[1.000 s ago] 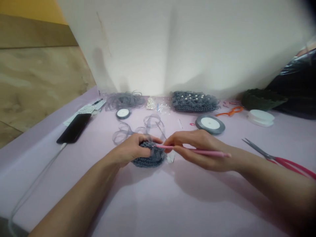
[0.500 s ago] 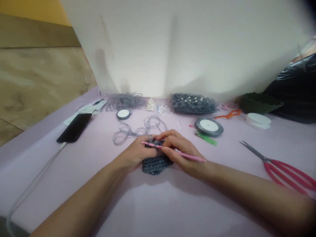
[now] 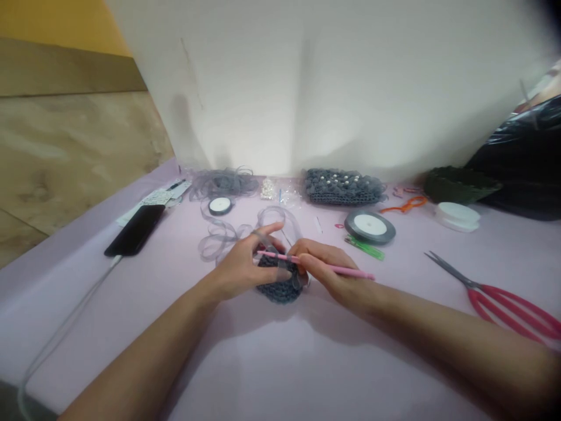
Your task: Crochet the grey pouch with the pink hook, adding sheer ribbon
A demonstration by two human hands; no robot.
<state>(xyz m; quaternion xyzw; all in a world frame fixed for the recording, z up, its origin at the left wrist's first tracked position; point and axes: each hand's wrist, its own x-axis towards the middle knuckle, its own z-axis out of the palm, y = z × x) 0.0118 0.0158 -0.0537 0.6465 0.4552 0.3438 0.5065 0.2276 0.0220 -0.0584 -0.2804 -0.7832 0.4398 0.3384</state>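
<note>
"Where is light landing?"

"It's brightening the white wall [image 3: 280,105] beyond the grip; soft shadows are spreading across the table [image 3: 263,362] below it."

"Sharpness?"

"The grey crocheted piece [image 3: 280,293] in the grip is blurring."

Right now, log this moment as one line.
left hand: holding grey crochet piece; right hand: holding pink hook; grey ribbon: at left hand; red-handled scissors: on table, right side

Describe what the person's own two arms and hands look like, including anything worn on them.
The bare, ungloved left hand and the bare, ungloved right hand show no ring, though some fingers are hidden. The slim left forearm and slim right forearm narrow toward the wrists, with no watch, bracelet or sleeve in view. No clear markings show; the nails are too blurred to describe.
</note>
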